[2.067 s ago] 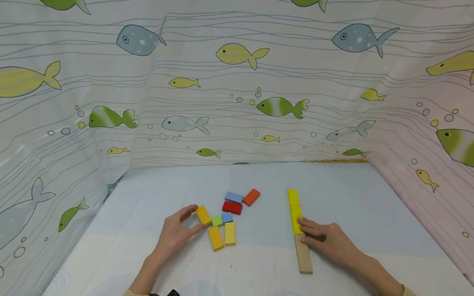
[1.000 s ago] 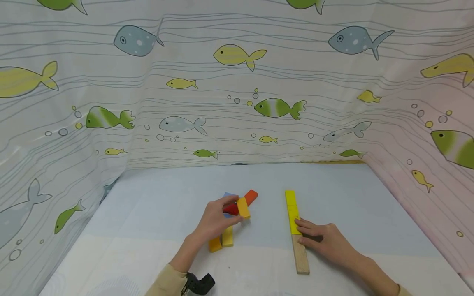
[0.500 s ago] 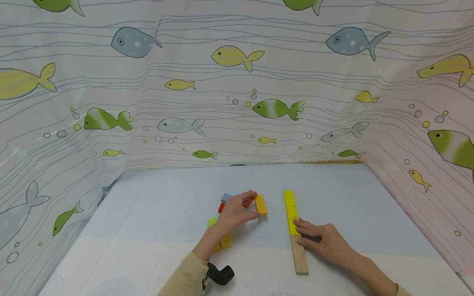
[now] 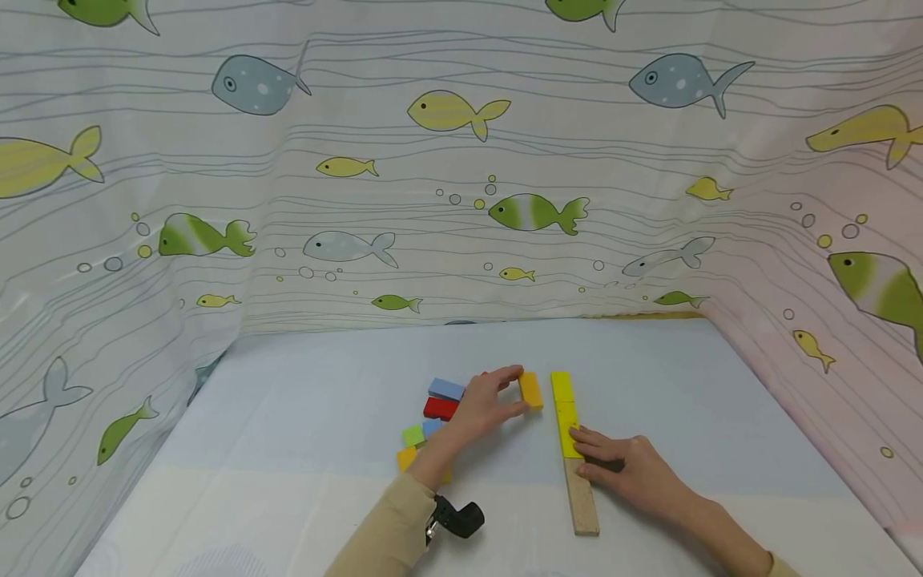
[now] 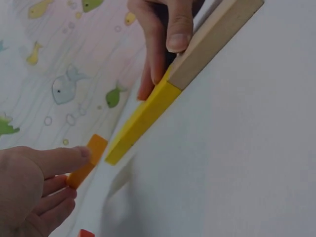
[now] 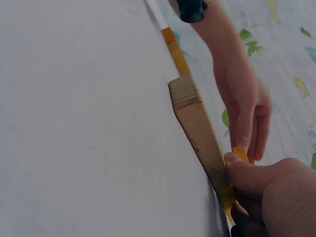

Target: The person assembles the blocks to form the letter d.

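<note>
A: Orange block (image 4: pixel 530 390) sits farther toward three o'clock than a second ago. Hands?

B: Left hand (image 4: pixel 478 406) pinches its ends, just nine o'clock of far yellow block (image 4: pixel 562 388). Right hand (image 4: pixel 638 470), fingers relaxed, touches near yellow block (image 4: pixel 566 417), wooden block (image 4: pixel 582 501).

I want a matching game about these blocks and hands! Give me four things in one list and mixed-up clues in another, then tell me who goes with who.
Things:
1. Left hand
2. Right hand
3. Plain wooden block
4. Small green block

Clues:
A. At the near end of the row of blocks
B. Beside a small blue block
C. Pinches an orange block
D. Touches the row from its right side

Right pairs: 1-C, 2-D, 3-A, 4-B
</note>
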